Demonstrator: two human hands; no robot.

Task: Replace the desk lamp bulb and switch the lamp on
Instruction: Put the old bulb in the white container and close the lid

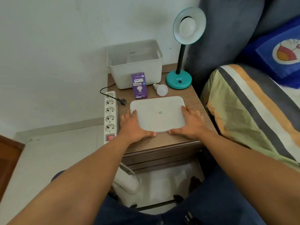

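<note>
A teal desk lamp stands at the back right of the wooden bedside table, its shade tilted toward me with a white bulb in the socket. A loose white bulb lies on the table beside a purple bulb box. The lamp's black plug lies unplugged by the power strip. A flat white lid rests on the table front. My left hand grips its left edge and my right hand grips its right edge.
An open white storage bin sits at the back of the table against the wall. A bed with a striped blanket and grey headboard lies to the right. The power strip's red switch glows.
</note>
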